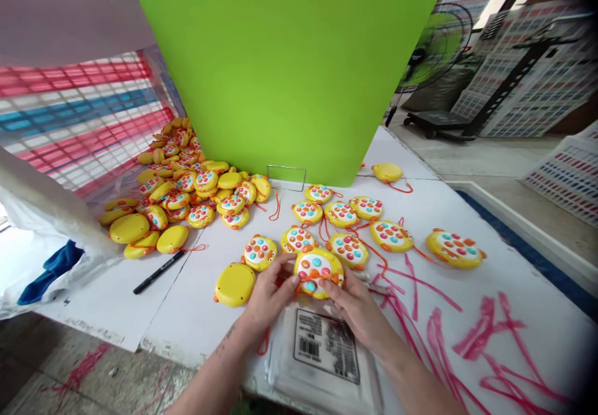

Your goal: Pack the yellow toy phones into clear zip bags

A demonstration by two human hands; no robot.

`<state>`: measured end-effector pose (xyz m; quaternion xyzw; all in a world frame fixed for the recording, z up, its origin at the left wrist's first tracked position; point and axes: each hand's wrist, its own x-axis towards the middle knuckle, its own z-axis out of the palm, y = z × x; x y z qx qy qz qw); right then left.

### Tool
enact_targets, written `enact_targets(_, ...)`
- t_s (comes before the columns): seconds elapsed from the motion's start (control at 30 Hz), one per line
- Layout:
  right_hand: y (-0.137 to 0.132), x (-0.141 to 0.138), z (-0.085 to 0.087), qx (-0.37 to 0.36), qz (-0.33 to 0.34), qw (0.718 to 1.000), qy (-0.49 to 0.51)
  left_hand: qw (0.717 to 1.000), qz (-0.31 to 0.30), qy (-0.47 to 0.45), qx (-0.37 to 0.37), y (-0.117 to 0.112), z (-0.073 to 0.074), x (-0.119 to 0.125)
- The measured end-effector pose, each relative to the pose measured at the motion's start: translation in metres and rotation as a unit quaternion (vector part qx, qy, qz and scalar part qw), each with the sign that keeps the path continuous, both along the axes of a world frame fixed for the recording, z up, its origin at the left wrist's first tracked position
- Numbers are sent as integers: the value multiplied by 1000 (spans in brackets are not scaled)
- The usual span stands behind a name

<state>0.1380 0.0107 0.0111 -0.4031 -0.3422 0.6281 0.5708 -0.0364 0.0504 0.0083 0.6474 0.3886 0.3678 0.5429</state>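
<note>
Both my hands hold one yellow toy phone with coloured buttons just above a stack of clear plastic bags that carries a barcode label. My left hand grips the toy's left edge with thumb and fingers. My right hand pinches its lower right edge. An orange cord hangs below my left wrist. Several more such toys lie face up on the white table just beyond my hands, and one lies face down next to my left hand.
A large heap of the yellow toys spills from a clear sack at the left. A black marker lies near the table's left edge. A green panel stands behind. Pink marks cover the right tabletop. A fan stands at the back right.
</note>
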Motion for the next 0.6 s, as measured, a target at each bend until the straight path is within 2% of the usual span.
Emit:
enact_targets(0.17, 0, 5, 3, 5, 13, 999, -35, 1000, -8, 2, 12, -4, 4, 0)
enact_targets(0.23, 0, 6, 4, 14, 35, 997, -62, 1000, -9, -10, -13, -4, 4, 2)
enact_targets(0.4, -3, 5, 5, 27, 53, 994, -89, 977, -19, -155, -146, -3, 3, 8)
enact_targets(0.5, -4, 3, 4, 35, 55, 993, -102, 966, -17, -196, -165, -2, 3, 9)
enact_targets(0.6, -3, 2, 3, 35, 48, 995, -79, 969, -3, -198, -149, -2, 1, 8)
